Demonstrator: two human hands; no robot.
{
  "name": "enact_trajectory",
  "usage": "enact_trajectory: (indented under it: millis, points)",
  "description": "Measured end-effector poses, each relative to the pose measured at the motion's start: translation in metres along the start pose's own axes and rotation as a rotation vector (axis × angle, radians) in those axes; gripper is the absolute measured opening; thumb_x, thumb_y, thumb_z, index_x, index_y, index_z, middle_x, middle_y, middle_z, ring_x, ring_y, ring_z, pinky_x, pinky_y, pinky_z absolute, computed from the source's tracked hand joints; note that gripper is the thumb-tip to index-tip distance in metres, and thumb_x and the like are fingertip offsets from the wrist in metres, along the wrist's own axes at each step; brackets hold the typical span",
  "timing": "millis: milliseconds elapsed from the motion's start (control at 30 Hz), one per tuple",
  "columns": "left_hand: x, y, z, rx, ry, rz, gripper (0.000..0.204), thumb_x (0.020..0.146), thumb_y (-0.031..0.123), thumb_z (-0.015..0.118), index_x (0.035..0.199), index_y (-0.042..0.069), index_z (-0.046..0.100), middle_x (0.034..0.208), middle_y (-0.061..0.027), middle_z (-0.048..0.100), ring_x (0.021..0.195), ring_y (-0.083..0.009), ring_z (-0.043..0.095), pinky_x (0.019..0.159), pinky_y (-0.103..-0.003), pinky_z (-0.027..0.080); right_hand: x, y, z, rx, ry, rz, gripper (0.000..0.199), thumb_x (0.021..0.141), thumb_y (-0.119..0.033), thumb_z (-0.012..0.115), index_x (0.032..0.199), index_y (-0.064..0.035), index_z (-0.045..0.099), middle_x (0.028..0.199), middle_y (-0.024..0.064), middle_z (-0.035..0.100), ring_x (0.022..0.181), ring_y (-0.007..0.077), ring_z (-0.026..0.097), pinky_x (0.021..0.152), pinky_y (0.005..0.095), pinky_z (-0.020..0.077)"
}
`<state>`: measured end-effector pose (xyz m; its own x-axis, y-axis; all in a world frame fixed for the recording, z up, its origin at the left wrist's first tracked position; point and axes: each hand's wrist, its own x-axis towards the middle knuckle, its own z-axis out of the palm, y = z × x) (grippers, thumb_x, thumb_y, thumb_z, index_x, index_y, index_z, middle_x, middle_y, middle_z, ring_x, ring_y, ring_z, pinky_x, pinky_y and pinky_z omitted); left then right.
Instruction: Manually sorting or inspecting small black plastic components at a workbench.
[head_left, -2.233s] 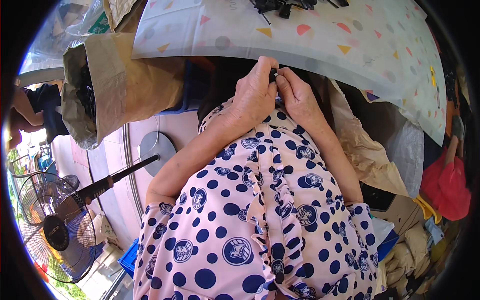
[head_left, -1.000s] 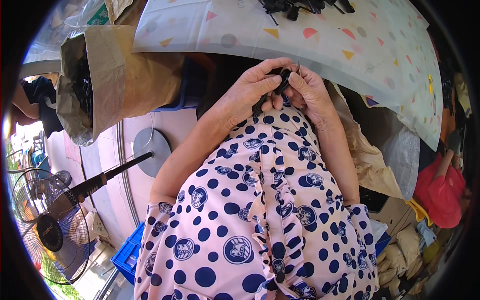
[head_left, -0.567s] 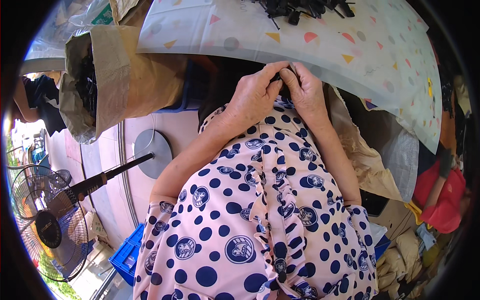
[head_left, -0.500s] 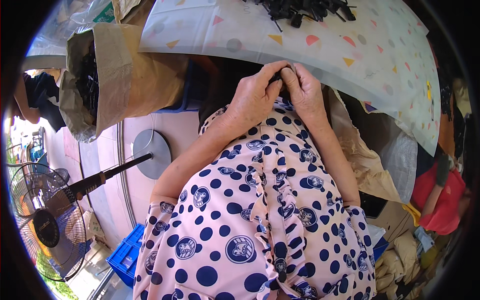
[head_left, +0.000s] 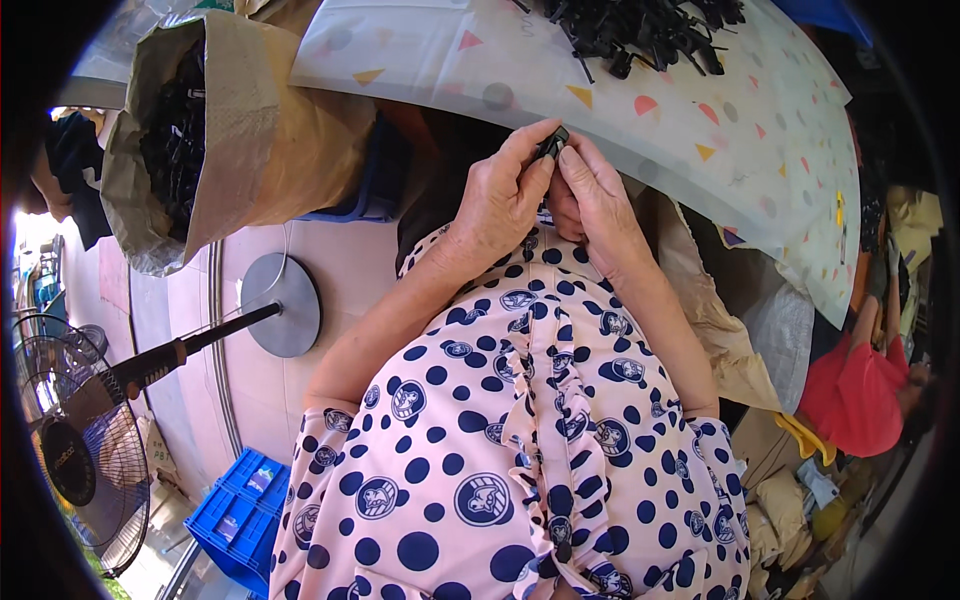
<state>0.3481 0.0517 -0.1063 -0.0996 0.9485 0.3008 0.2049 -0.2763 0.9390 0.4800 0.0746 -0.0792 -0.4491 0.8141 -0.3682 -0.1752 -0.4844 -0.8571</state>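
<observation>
A small black plastic part [head_left: 552, 143] sits pinched between the fingertips of both hands, just off the near edge of the table. My left hand [head_left: 503, 190] grips it with thumb and forefinger. Against its right side press the thumb and fingers of my right hand [head_left: 593, 195], which are closed on it too. The part's lower end is hidden by the fingers. Beyond the hands, a heap of similar black plastic pieces [head_left: 640, 32] lies on the patterned tablecloth [head_left: 540, 75].
At left stands a brown woven sack [head_left: 250, 140] full of black pieces. A black fan [head_left: 75, 460] on a round base [head_left: 282, 305] and a blue crate [head_left: 240, 520] are on the floor. Another sack [head_left: 720, 300] hangs open at right. A person in red [head_left: 850, 400] is farther right.
The view has shifted slightly, so the heap shows more. My fingers have turned and the black part now stands out more between them. At right, the person in red has moved.
</observation>
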Motion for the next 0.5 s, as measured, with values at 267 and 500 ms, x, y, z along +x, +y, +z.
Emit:
enact_trajectory:
  millis: [267,500]
  points:
    - [0.005,-0.001,-0.001,0.052,-0.013,0.04,0.033,0.091,-0.002,0.05,0.123,0.002,0.052,0.095,-0.0133,0.064,0.08,-0.0177,0.062,0.072,-0.025,0.049,0.008,-0.003,0.001,-0.05,0.025,0.013,0.026,0.099,-0.029,0.046,0.119,-0.0127,0.049,0.061,-0.0088,0.033,0.047,0.0013,0.027,0.041,0.0168,0.0213]
    - [0.012,-0.009,-0.001,0.089,0.032,0.032,0.03,0.089,-0.002,0.051,0.119,0.0,0.052,0.095,-0.0216,0.062,0.082,-0.0353,0.064,0.071,-0.034,0.051,0.028,-0.003,0.001,-0.084,0.029,0.035,0.019,0.1,-0.021,0.043,0.112,-0.0109,0.053,0.065,-0.0081,0.043,0.048,0.0013,0.033,0.041,0.0188,0.0243]
